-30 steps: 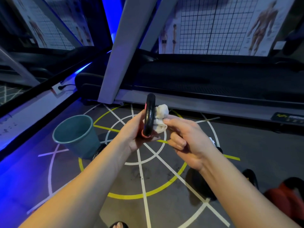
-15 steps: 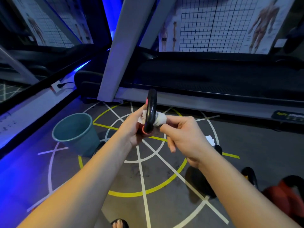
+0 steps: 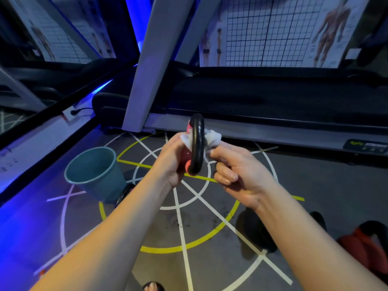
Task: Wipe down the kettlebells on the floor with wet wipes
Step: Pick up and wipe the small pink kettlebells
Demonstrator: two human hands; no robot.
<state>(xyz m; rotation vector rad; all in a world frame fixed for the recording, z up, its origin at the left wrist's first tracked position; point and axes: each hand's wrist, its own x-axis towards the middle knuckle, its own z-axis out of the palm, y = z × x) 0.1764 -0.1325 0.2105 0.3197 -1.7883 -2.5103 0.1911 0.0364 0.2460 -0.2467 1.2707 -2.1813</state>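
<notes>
A small pink kettlebell [image 3: 189, 164] with a black handle loop [image 3: 197, 143] is lifted in front of me, handle turned edge-on and pointing up. My left hand [image 3: 172, 162] grips its pink body from the left. My right hand [image 3: 235, 171] pinches a white wet wipe [image 3: 213, 138] that is threaded through the handle loop; a corner of it shows on the left side too. A black kettlebell [image 3: 254, 234] sits on the floor under my right forearm, and a red one [image 3: 361, 246] lies at the far right.
A teal bucket [image 3: 94, 175] stands on the floor at the left, with a dark object partly hidden behind its base. A treadmill [image 3: 262, 106] with a grey upright post [image 3: 151, 59] runs across the back. My toes [image 3: 153, 287] show at the bottom edge.
The wipe has shifted along the handle loop, from bunched on the right side to pulled through it. My right hand moved slightly up and right; the kettlebell stays held.
</notes>
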